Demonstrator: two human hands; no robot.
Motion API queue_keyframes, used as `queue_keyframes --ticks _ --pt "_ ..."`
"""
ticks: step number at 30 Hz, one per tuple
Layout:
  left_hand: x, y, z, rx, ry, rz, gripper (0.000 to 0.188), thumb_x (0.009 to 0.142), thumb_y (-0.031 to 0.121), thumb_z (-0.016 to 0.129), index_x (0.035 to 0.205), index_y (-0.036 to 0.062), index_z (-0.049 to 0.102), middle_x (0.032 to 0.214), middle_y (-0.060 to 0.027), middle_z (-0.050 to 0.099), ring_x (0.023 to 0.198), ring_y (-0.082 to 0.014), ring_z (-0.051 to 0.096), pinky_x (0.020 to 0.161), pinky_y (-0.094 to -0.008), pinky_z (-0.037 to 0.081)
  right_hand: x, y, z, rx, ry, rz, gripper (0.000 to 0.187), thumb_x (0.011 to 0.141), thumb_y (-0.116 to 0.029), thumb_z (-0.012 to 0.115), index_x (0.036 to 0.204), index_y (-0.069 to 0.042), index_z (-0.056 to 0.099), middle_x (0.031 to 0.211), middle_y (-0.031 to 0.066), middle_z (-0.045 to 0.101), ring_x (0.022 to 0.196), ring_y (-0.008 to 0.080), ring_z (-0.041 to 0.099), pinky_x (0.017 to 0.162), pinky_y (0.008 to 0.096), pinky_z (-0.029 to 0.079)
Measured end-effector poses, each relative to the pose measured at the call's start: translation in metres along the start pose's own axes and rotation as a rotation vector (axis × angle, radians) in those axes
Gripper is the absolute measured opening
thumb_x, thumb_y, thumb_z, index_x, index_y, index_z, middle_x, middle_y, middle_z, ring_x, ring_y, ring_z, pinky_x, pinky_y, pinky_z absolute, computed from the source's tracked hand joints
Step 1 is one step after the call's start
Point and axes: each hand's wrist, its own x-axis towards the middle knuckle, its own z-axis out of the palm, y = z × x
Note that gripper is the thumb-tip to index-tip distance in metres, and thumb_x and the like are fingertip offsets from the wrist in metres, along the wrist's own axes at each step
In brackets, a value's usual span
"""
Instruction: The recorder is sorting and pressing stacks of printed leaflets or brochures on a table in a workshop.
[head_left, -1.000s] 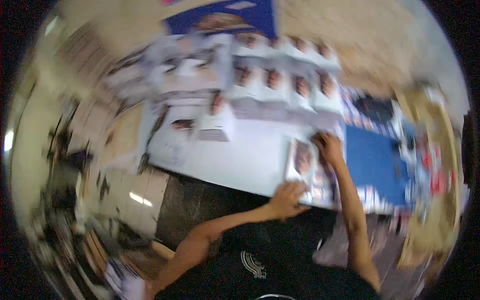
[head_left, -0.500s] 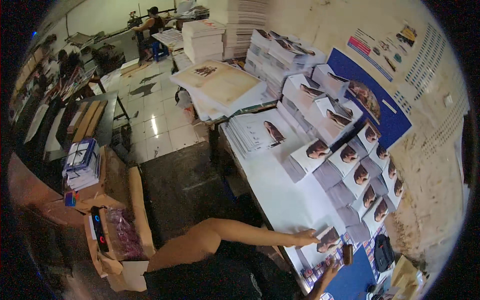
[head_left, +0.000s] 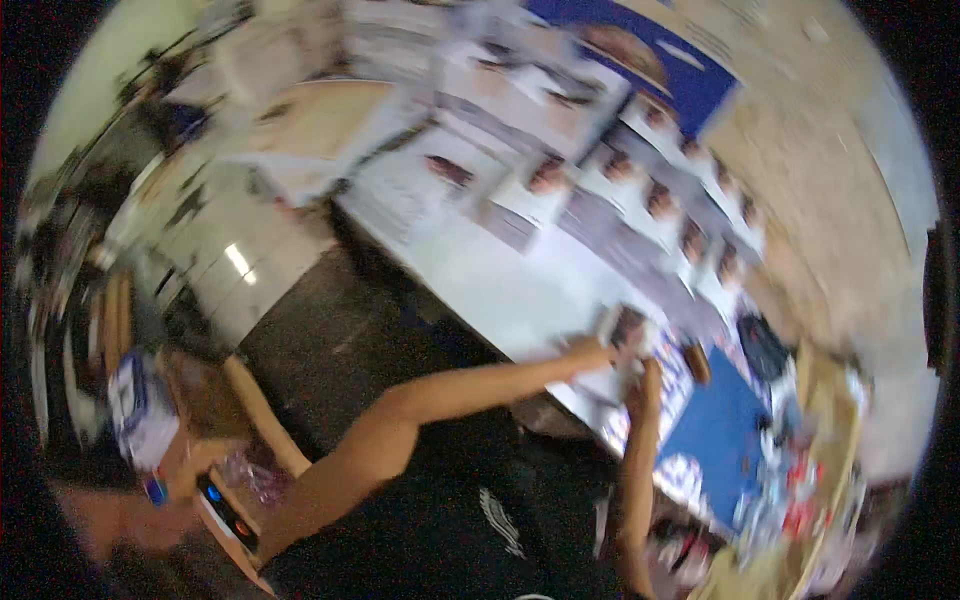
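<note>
A white booklet (head_left: 630,328) with a dark picture on its cover is at the near right part of the white table (head_left: 480,290). My left hand (head_left: 590,356) grips its left edge, fingers closed. My right hand (head_left: 643,385) is at the booklet's near right corner; its fingers are smeared by motion, so I cannot make out whether they hold it. Just right of the hands, a small brown block-like thing (head_left: 697,364) lies beside a blue sheet (head_left: 712,430). The whole picture is blurred.
Several stacks of similar booklets (head_left: 657,205) line the table's far right side by the wall. Flatter piles (head_left: 425,185) lie farther back. An open carton (head_left: 258,400) stands at my left. Clutter and brown paper (head_left: 828,400) are on the right.
My view has swung right and down, so the table and stacks sit farther up and left. My right hand has moved in from the near right to the booklet, close to my left hand.
</note>
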Motion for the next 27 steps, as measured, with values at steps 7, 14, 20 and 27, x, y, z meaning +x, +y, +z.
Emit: queue_keyframes --ticks 7,14,20,27 --pt "-0.025 0.082 0.001 -0.133 0.249 -0.332 0.096 0.076 0.045 0.071 0.144 -0.0104 0.031 0.145 -0.0348 0.038 0.14 -0.0408 0.034 0.114 -0.0449 0.034 -0.001 0.001 0.01 0.598 0.331 0.828 0.062 0.087 -0.026 0.057 0.14 0.002 0.042 0.124 0.0206 0.057 0.104 0.0279 0.058 0.088 0.0386 0.048" --pt "-0.019 0.097 0.003 -0.476 0.277 -0.14 0.08 0.074 0.036 0.073 0.135 -0.0027 0.038 0.127 -0.018 0.053 0.117 -0.028 0.054 0.1 -0.0431 0.044 0.006 -0.047 -0.024 0.837 0.303 0.747 0.068 0.091 -0.013 0.049 0.15 0.0 0.019 0.102 0.013 0.065 0.085 0.0226 0.062 0.087 0.0362 0.047" --pt "-0.054 0.092 -0.008 -0.436 0.269 0.483 0.054 0.086 0.019 0.06 0.131 -0.0046 0.044 0.119 -0.0174 0.057 0.11 -0.0286 0.056 0.099 -0.0381 0.043 -0.022 -0.054 -0.036 0.916 0.354 0.343 0.065 0.092 -0.009 0.048 0.152 -0.003 0.025 0.138 0.0183 0.048 0.123 0.0257 0.051 0.107 0.0375 0.038" --pt "-0.09 0.035 -0.001 -0.079 0.147 0.38 0.075 0.096 0.02 0.057 0.153 -0.0097 0.017 0.156 -0.0294 0.027 0.146 -0.0359 0.029 0.119 -0.042 0.025 -0.081 -0.038 -0.002 0.72 0.055 0.447 0.064 0.097 -0.009 0.043 0.157 -0.002 0.02 0.162 0.0205 0.022 0.151 0.0306 0.021 0.121 0.037 0.019"
